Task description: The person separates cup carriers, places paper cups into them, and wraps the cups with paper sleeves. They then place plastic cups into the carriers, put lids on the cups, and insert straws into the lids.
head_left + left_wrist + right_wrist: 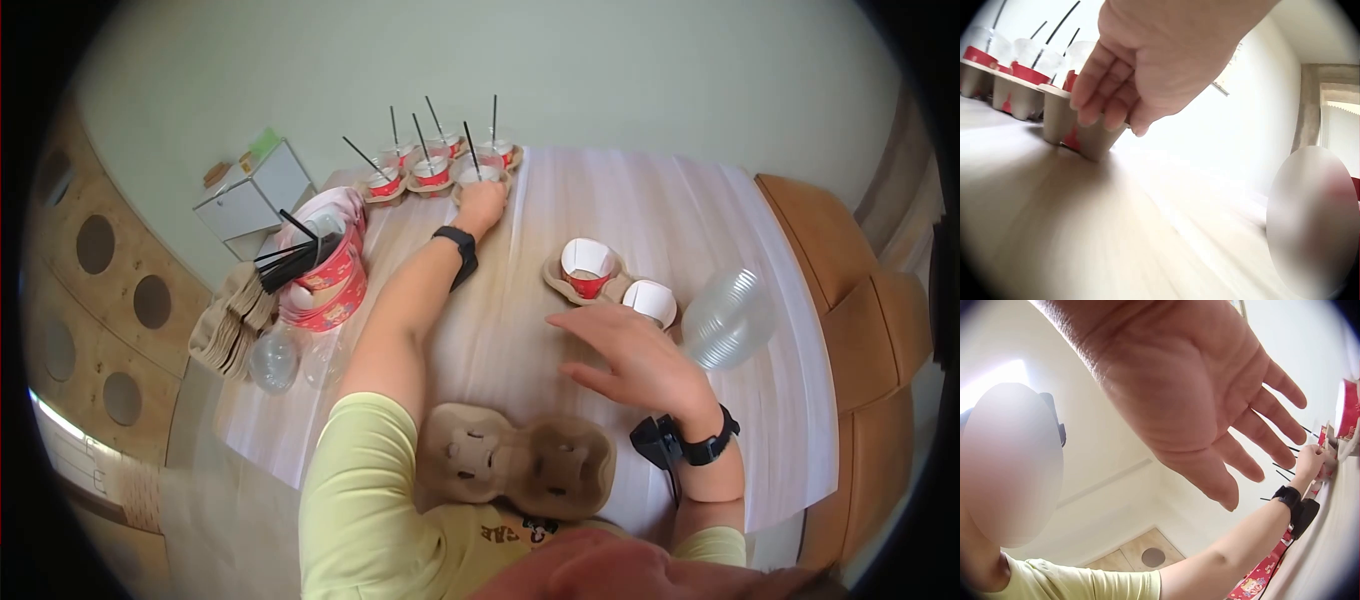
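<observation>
At the far side of the table my left hand [483,206] grips the near edge of a cardboard cup carrier [1057,122], fingers curled over its rim. That carrier stands in a group of carriers holding red cups [431,172] with clear tops and black straws. My right hand [640,362], fingers extended and palm facing its wrist camera, holds nothing. It hovers beside a second carrier [553,282] with two red paper cups, white inside: one cup [588,260] shows fully, the other cup [652,298] is partly hidden by the hand.
Stacked clear plastic cups [728,318] lie right of the right hand. Against my body is a bare two-cup carrier [468,455]. At left are a red patterned bucket [345,275], black straws [285,268], stacked carriers [222,335] and a clear plastic piece [273,362]. Brown chairs [865,340] line the right side.
</observation>
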